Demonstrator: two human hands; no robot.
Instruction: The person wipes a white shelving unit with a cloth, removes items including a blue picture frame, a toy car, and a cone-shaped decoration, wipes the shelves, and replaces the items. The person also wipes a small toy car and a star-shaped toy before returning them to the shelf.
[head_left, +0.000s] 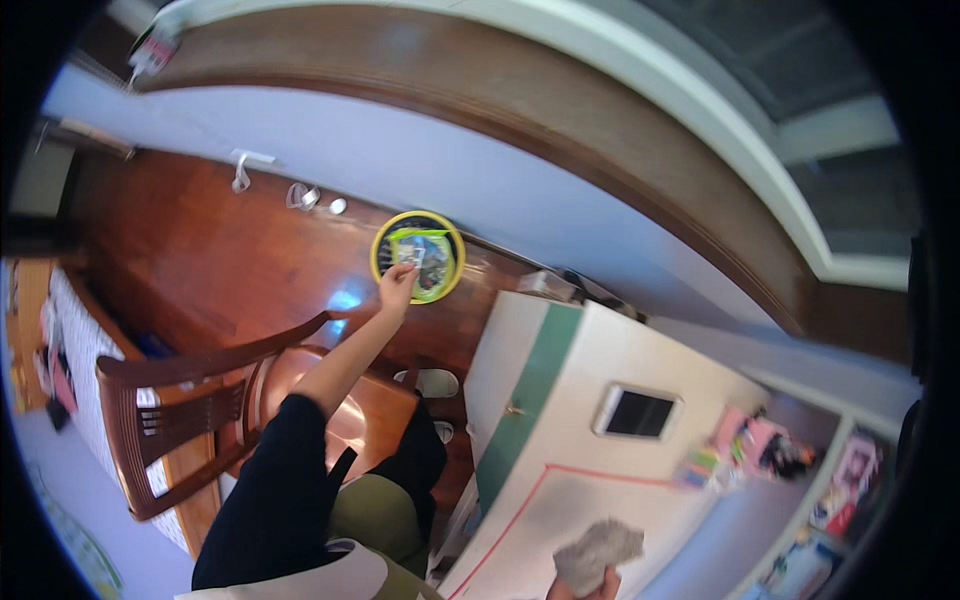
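Note:
My left hand (397, 286) reaches down over a round waste bin with a yellow rim (377, 276) on the floor by the wall. Its fingers are pinched together at a small pale item, which looks thin; whether they still hold it is hard to tell. A green-edged plastic bag (448, 259) lines the bin. My right hand (592, 589), at the bottom edge of the picture, grips a crumpled grey-brown cloth (600, 551) above the white desk top (517, 491). Red lines run across that desk top beside the cloth.
A wooden chair (180, 435) stands at the left. On the desk lies a white tablet or phone with a dark screen (640, 414), near colourful small items (750, 450). White cables and plugs (304, 196) are along the wall. A pair of light slippers (435, 382) shows below the desk.

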